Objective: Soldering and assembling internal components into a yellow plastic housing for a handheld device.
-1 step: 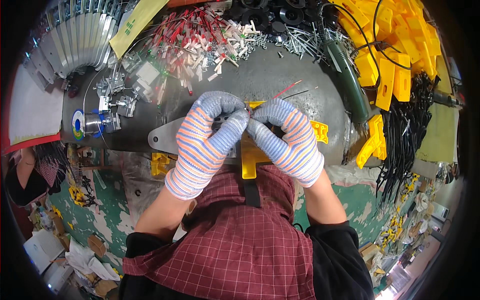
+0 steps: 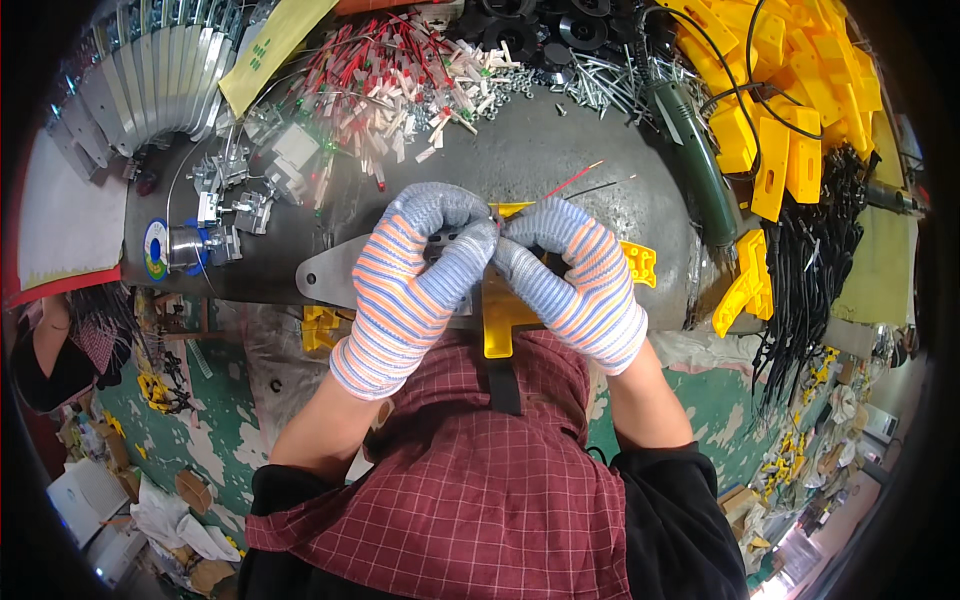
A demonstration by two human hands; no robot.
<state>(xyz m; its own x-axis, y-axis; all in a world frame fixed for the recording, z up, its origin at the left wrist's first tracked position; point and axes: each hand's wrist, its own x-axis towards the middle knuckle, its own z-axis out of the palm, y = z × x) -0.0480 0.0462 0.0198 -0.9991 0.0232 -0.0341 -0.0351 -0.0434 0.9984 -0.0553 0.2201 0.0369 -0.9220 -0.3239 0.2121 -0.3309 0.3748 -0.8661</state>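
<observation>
Both my hands wear striped knit gloves with grey-blue fingers. Over the metal plate, my left hand [image 2: 418,275] and my right hand [image 2: 578,270] meet fingertip to fingertip, each closed in a pinch. A tiny dark, reddish bit shows between the tips, too small to name. From behind the right fingers stick out a red wire [image 2: 574,179] and a black wire [image 2: 606,185]; their other ends are hidden. Beneath the hands lie a yellow plastic part [image 2: 497,330] and a grey metal plate [image 2: 325,271], both partly covered.
Red-and-white wire connectors [image 2: 385,85] and screws [image 2: 605,80] are heaped at the back. A green power tool [image 2: 693,165] with a black cord lies right, beside yellow parts [image 2: 790,150] and black cables [image 2: 810,260]. Left are a solder spool [image 2: 180,248] and metal brackets [image 2: 150,90].
</observation>
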